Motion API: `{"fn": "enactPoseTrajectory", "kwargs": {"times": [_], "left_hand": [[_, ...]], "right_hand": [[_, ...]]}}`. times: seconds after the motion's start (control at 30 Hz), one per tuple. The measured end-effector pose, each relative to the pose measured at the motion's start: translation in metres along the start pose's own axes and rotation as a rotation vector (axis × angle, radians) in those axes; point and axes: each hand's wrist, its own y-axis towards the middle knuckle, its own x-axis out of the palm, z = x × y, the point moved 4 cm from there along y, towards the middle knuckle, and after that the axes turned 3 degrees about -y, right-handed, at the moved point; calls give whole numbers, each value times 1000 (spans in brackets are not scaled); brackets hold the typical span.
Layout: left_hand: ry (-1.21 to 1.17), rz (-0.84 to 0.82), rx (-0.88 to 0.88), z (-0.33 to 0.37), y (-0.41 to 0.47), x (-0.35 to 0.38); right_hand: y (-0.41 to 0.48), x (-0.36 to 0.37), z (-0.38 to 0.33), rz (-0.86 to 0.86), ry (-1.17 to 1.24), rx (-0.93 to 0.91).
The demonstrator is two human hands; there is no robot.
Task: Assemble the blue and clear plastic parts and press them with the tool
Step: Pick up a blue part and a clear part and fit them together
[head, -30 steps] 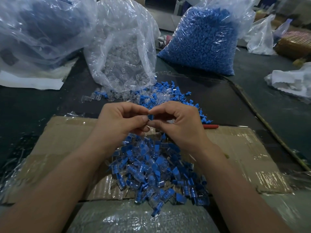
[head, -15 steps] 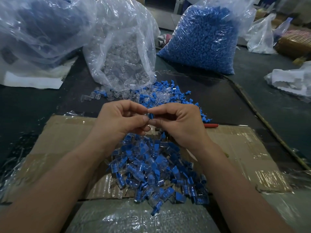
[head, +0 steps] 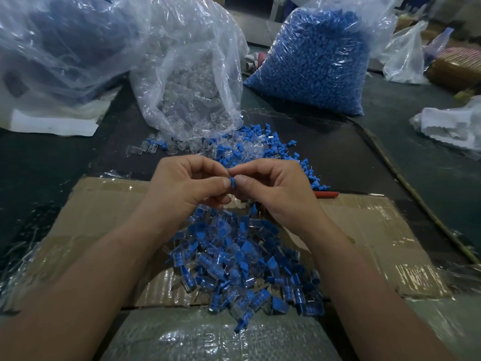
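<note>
pinching blue part | left hand | right hand

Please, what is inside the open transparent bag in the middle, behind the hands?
Clear plastic parts lie in the transparent bag and spill from its mouth onto the dark table. The crumpled film hides how far back they reach.

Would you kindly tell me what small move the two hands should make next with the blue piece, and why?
Probably squeeze the thumbs together to seat the small blue plastic part: the left hand and right hand both pinch it above the pile of assembled blue-and-clear pieces, and its blue end shows between the thumbs.
</note>
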Motion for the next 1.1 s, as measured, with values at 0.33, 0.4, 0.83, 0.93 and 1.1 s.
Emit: {"fn": "enactPoseTrajectory", "kwargs": {"times": [0.33,0.4,0.83,0.93,1.1], "left_hand": [[-149,-53,-99,-4,1,4],[-144,-50,-103,-4,1,3],[-141,8,-63,-5,5,-4],[-128,-1,-77,-5,4,-2],[-142,3,-91,-7,4,0]], "right_hand": [[1,-6,1,-4,7,26],[1,-6,1,-10,19,32],[-4,4,-5,10,10,-161],[-3,4,-4,60,-21,-185],[-3,2,-3,63,-68,-237]]}}
